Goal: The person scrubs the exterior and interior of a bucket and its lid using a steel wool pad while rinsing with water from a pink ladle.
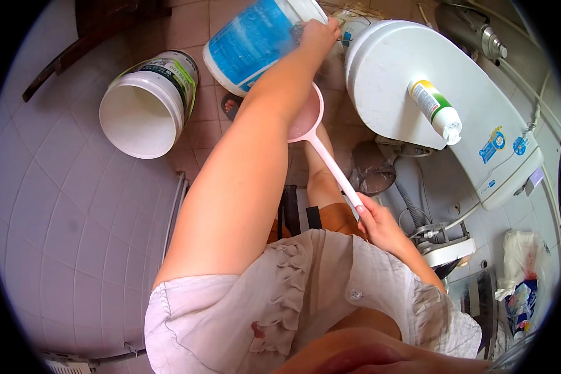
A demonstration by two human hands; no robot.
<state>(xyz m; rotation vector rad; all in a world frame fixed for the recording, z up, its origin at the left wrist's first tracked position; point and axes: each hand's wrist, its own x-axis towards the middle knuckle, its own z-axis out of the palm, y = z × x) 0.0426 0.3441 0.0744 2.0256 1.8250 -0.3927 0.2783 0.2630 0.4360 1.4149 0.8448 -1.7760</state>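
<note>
My left hand (320, 38) is closed at the open end of a large blue-and-white bucket (246, 47), which lies tilted on the floor. A grey, mesh-like scrubber (297, 31) shows under its fingers, against the bucket's side; part of the scrubber is hidden. My right hand (380, 222) grips the end of the long handle of a pale pink dipper (306, 118). The dipper's bowl hangs beside my left forearm, which covers part of it.
A white bucket (140, 115) with a green handle lies tipped at the left by the tiled wall. On the right stands a white toilet (386, 75) with its lid down, a yellow-green-white bottle (436, 112) lying on it. Plastic bags (518, 265) are at the far right.
</note>
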